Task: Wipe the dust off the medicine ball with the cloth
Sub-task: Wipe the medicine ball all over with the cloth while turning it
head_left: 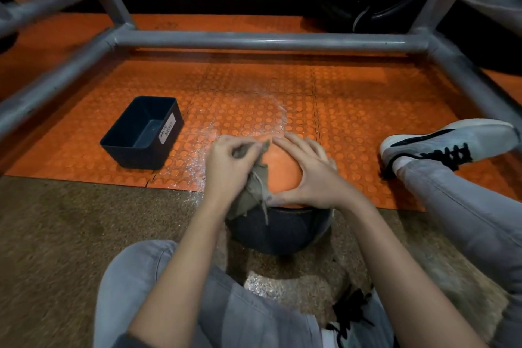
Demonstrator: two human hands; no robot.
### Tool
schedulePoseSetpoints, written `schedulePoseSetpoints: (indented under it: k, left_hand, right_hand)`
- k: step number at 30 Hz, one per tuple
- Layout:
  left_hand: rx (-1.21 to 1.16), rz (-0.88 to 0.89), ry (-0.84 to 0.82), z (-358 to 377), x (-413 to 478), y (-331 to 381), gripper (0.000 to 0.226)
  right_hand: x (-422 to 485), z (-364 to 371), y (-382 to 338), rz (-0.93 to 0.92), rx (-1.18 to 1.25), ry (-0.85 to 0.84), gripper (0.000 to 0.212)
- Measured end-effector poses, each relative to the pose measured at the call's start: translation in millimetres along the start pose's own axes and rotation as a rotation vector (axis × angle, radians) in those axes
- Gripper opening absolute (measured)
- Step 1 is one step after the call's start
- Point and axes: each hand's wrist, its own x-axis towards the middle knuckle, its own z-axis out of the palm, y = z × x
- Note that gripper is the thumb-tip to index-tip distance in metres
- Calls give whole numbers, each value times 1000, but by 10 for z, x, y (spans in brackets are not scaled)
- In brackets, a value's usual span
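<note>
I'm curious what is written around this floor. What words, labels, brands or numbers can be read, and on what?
"WASTE BASKET": handwritten on a white label on the side of the dark bin, running sideways.
No writing shows on the ball, the cloth or the shoe. Nothing else can be read.

Orange-topped, dark-bottomed medicine ball (284, 175) resting on the floor (84, 220); frayed tan cloth (255, 192) bunched, draped down its left side.
</note>
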Motion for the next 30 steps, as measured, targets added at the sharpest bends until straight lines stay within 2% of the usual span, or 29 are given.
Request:
schedulePoseSetpoints:
  k: [3,5,9,13,15,22,24,30]
  left_hand:
    - [-51,-191,-7,-46,245,-118,6]
    - [-3,-216,-21,-42,284,-173,9]
    - [185,-25,-40,-109,4,-173,20]
    - [185,233,-126,-205,-358,-90,17]
    - [186,253,-149,-225,-312,-80,15]
    - [114,-98,-120,-87,332,-194,11]
    - [123,-35,-113,-74,272,-168,10]
    - [225,389,-202,-73,-331,23,10]
  right_hand:
    - [11,33,-39,8,-7,21,109]
    - [19,38,-44,13,2,42,108]
    - [16,7,3,13,40,41,112]
    - [16,-28,27,20,29,11,119]
    - [9,-15,13,6,21,16,118]
    - [-51,27,15,-3,24,48,117]
    - [-46,20,31,-6,30,61,117]
    - [15,22,37,-24,22,49,119]
